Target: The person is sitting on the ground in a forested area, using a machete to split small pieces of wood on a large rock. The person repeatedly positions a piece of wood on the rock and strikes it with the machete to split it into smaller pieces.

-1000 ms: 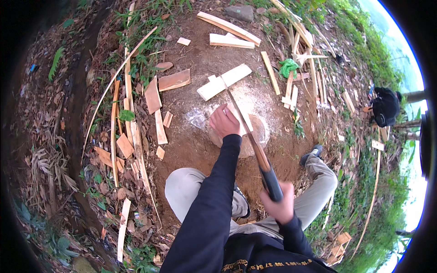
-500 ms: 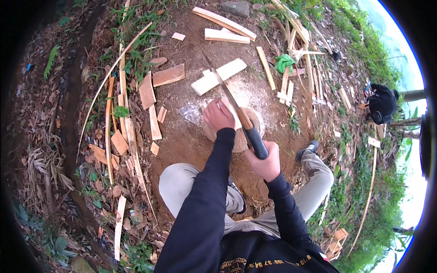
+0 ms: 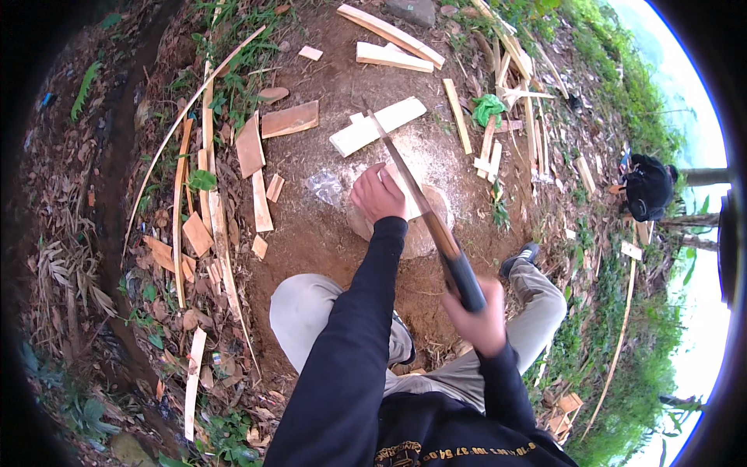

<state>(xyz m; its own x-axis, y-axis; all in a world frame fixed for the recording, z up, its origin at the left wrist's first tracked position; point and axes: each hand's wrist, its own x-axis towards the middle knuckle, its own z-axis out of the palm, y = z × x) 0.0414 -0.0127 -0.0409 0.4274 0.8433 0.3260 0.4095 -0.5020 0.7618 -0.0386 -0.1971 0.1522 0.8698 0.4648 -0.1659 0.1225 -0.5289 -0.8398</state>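
My right hand (image 3: 481, 315) is wrapped round the dark handle of a long, narrow hand saw (image 3: 416, 194), partly smeared by motion. The saw's tapering blade points away from me and lies along the right edge of a pale piece of wood (image 3: 401, 187). Beneath that piece is a round wooden stump (image 3: 436, 222). My left hand (image 3: 379, 193) is closed over the piece's left side and holds it on the stump. The blade's tip reaches over a pale board (image 3: 378, 127) on the ground beyond. Its cutting edge cannot be made out.
Pale sawdust (image 3: 424, 159) covers the soil round the stump. A crumpled clear plastic bag (image 3: 325, 187) lies to the left, near brown offcuts (image 3: 290, 119). Long strips (image 3: 210, 156) run down the left side. A green bag (image 3: 488, 107) and a dark backpack (image 3: 650, 187) are at the right.
My right hand has drawn the saw back toward me and to the right, along its length. The left hand stays on the piece of wood. The view has shifted slightly.
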